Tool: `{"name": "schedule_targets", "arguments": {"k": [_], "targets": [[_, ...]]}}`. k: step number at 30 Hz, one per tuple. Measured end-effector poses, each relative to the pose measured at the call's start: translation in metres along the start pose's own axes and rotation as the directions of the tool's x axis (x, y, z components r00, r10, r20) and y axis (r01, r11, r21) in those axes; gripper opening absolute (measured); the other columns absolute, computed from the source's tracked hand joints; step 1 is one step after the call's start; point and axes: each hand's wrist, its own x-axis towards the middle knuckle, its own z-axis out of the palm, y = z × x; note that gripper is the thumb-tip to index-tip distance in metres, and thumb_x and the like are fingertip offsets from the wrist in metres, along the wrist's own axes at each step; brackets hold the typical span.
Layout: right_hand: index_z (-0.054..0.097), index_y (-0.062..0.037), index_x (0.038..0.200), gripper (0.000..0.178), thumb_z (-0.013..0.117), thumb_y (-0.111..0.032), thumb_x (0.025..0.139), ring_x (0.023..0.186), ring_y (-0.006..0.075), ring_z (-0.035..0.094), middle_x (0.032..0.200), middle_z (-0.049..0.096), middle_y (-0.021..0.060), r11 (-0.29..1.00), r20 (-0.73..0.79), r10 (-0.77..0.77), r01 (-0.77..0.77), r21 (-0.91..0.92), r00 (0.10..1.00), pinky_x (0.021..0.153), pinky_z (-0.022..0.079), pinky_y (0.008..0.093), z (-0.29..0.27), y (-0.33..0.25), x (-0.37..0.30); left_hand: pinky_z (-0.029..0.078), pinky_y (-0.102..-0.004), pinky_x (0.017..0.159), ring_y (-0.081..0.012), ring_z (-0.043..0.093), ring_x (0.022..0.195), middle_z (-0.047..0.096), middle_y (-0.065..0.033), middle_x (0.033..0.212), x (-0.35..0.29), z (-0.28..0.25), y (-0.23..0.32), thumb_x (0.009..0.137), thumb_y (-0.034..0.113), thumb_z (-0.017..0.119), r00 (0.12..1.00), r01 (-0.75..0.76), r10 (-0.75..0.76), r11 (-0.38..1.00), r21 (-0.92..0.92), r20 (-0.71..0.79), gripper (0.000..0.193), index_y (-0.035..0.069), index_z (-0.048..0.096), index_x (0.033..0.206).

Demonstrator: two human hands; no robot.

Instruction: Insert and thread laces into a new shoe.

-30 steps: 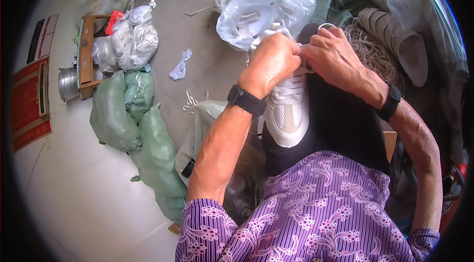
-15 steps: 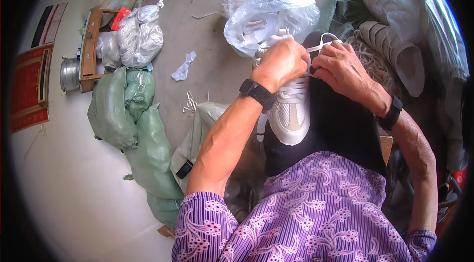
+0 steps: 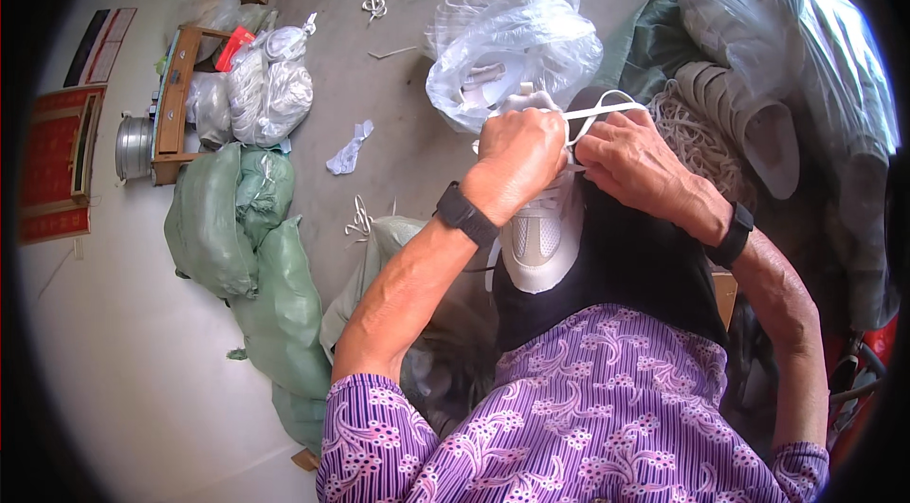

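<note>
A white sneaker (image 3: 538,242) with mesh panels rests on my lap, its toe toward me. Over its upper part, my left hand (image 3: 523,145) is closed, with fingers curled at the lacing. My right hand (image 3: 637,160) is closed just to the right of it, pinching the lace beside the shoe. A flat white shoelace (image 3: 602,110) stretches between the two hands and loops above the right one. The fingertips of the left hand and the eyelets under it are hidden. Both wrists wear black bands.
Ahead lies a clear plastic bag (image 3: 512,38) with white pieces inside. At right are a pile of white laces (image 3: 697,138), stacked shoe pieces (image 3: 749,114) and a large plastic bag (image 3: 806,38). Green sacks (image 3: 213,223) stand at left beside a wooden drawer unit (image 3: 177,105).
Both hands and the sneaker sit slightly lower and further left in view. The lace between the hands now shows as a longer, straighter strand with a loop over the right hand.
</note>
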Motion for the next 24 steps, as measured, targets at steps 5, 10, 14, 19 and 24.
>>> {"name": "schedule_targets", "arguments": {"k": [5,10,14,19,24], "targets": [[0.057,-0.0073,0.084,0.014,0.066,-0.010,0.074,0.074,0.0255,0.056,0.073,0.058,0.0054,0.956,0.039,0.085,-0.093,0.277,0.996,0.075,0.041,0.0383,-0.026,-0.007,-0.002,0.049,-0.0438,0.057,-0.0342,0.063,0.064,0.061,-0.0170,0.065,-0.014,-0.035,-0.034,0.072,0.020,0.062,0.969,0.122,-0.096,0.987,0.101,-0.228,0.015,0.005,0.060,0.075],[0.059,-0.0056,0.087,0.015,0.067,-0.006,0.074,0.077,0.0235,0.053,0.074,0.055,0.0052,0.904,0.113,0.142,-0.175,0.391,0.983,0.073,0.042,0.0363,-0.035,0.002,-0.010,0.043,-0.0333,0.049,-0.0197,0.053,0.048,0.051,-0.0109,0.054,-0.041,-0.073,-0.103,0.073,0.012,0.057,0.864,0.292,-0.248,0.956,0.034,-0.438,0.009,0.003,0.059,0.074],[0.061,-0.0035,0.081,0.008,0.066,-0.006,0.076,0.077,0.0268,0.057,0.077,0.059,0.0082,0.905,-0.017,0.137,-0.119,0.409,0.990,0.071,0.046,0.0371,-0.025,0.006,-0.004,0.041,-0.0289,0.049,-0.0105,0.048,0.049,0.047,-0.0053,0.053,-0.050,-0.074,-0.111,0.076,0.009,0.058,0.797,0.310,-0.293,0.949,-0.060,-0.529,0.006,0.003,0.059,0.076],[0.063,-0.0047,0.078,0.009,0.068,-0.009,0.072,0.080,0.0276,0.057,0.079,0.058,0.0082,0.986,-0.142,-0.020,0.042,0.158,0.990,0.069,0.046,0.0382,-0.017,-0.007,0.029,0.043,-0.0224,0.054,-0.0056,0.051,0.060,0.058,0.0030,0.070,-0.048,-0.061,-0.106,0.089,0.019,0.060,0.743,0.287,-0.499,0.839,-0.461,-0.446,0.018,0.004,0.063,0.098],[0.064,-0.0111,0.078,0.005,0.061,-0.010,0.073,0.084,0.0230,0.058,0.081,0.058,0.0048,0.995,0.013,-0.088,0.089,-0.037,0.996,0.069,0.043,0.0378,0.008,-0.019,0.066,0.044,-0.0223,0.061,-0.0047,0.050,0.071,0.058,0.0036,0.081,-0.051,0.001,-0.080,0.091,0.026,0.062,0.929,0.225,-0.370,0.596,-0.771,-0.015,0.025,0.004,0.062,0.103]]}}
